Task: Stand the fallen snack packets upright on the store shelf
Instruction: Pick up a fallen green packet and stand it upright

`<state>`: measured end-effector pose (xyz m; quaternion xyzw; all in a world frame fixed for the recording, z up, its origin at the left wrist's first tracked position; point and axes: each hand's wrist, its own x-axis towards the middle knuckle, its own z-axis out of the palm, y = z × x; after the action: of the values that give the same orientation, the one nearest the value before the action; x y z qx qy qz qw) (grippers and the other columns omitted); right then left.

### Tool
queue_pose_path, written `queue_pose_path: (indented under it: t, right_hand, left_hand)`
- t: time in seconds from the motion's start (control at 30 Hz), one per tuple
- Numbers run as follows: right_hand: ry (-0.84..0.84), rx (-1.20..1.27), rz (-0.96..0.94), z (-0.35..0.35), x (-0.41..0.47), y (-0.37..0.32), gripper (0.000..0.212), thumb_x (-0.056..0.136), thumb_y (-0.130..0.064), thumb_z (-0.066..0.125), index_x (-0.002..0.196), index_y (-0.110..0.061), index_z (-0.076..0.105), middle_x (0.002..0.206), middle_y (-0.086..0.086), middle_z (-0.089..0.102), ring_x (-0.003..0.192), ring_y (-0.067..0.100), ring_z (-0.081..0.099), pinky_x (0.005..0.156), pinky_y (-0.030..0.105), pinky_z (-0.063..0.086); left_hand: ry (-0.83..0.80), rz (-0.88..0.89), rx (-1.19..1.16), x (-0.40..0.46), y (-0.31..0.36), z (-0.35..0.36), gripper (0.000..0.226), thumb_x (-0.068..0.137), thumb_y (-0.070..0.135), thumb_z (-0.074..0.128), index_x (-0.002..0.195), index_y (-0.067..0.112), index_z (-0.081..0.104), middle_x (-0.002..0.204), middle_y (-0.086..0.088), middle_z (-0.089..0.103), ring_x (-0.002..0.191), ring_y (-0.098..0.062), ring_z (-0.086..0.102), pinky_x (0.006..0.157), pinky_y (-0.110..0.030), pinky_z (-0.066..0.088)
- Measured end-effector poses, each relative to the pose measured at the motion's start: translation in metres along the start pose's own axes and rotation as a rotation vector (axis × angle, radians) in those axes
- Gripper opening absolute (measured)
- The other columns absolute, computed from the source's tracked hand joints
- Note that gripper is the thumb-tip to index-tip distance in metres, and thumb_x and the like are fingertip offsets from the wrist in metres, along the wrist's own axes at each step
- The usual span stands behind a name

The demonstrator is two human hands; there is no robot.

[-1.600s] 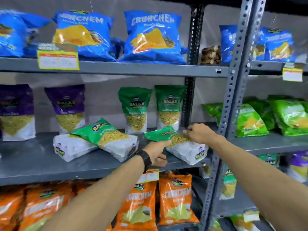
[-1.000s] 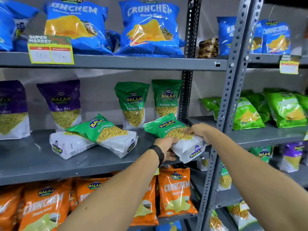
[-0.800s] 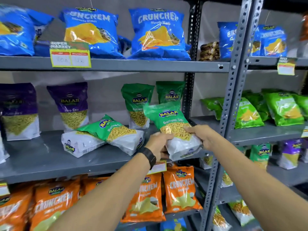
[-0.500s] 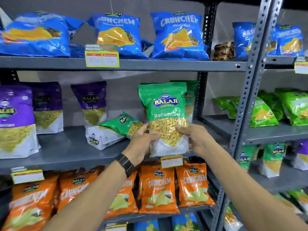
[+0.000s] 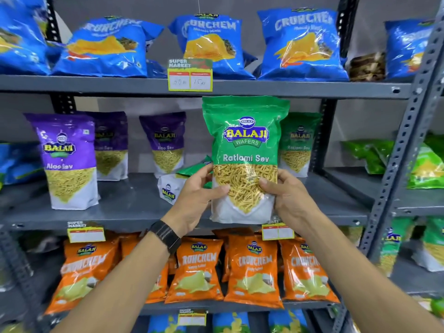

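Note:
I hold a green Ratlami Sev packet (image 5: 245, 150) upright in front of the middle shelf (image 5: 134, 207), its base near the shelf's front edge. My left hand (image 5: 195, 200) grips its lower left side and my right hand (image 5: 286, 195) grips its lower right side. Behind my left hand lie fallen packets (image 5: 171, 188), one white-bottomed and one green, partly hidden. Another green packet (image 5: 299, 145) stands upright at the back right.
Three purple Aloo Sev packets (image 5: 67, 159) stand on the same shelf to the left. Blue Crunchem bags (image 5: 300, 46) fill the shelf above, orange ones (image 5: 254, 270) the shelf below. A grey perforated upright (image 5: 403, 145) rises on the right. Price tags (image 5: 189, 75) hang on shelf edges.
Both hands lifted the green packet off the shelf where it lay flat and turned it upright. The view shifted left and closer.

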<state>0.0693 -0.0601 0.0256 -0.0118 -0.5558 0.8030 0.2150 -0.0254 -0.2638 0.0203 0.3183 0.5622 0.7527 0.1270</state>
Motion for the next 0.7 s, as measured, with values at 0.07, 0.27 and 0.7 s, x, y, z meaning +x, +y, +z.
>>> queue_pose_path:
  t: [0.07, 0.27, 0.7]
  right_hand:
    - [-0.003, 0.001, 0.004, -0.002, 0.005, 0.001, 0.05, 0.079, 0.003, 0.074, 0.127, 0.002, 0.058, 0.124, 0.02, 0.073, 0.109, 0.036, 0.073, 0.083, 0.045, 0.063]
    - [0.026, 0.006, 0.011, -0.024, 0.026, -0.002, 0.063, 0.069, -0.002, 0.079, 0.128, 0.005, 0.057, 0.123, 0.023, 0.073, 0.114, 0.041, 0.07, 0.098, 0.056, 0.055]
    - [0.229, -0.296, 0.021, -0.19, 0.108, -0.07, 0.033, 0.083, 0.017, 0.069, 0.103, -0.009, 0.062, 0.109, 0.016, 0.074, 0.107, 0.034, 0.069, 0.095, 0.047, 0.055]
  left_hand:
    - [0.007, -0.008, 0.006, 0.005, -0.002, -0.002, 0.062, 0.085, -0.008, 0.071, 0.141, 0.013, 0.056, 0.136, -0.015, 0.066, 0.126, -0.034, 0.064, 0.104, -0.049, 0.054]
    - [-0.004, -0.045, 0.055, 0.028, -0.006, 0.019, 0.057, 0.083, 0.005, 0.078, 0.135, 0.018, 0.06, 0.134, -0.012, 0.069, 0.121, -0.032, 0.068, 0.101, -0.051, 0.055]
    - [0.032, -0.066, 0.205, 0.167, -0.086, 0.181, 0.067, 0.08, -0.003, 0.08, 0.136, 0.012, 0.047, 0.127, -0.005, 0.066, 0.121, -0.025, 0.063, 0.106, -0.042, 0.052]
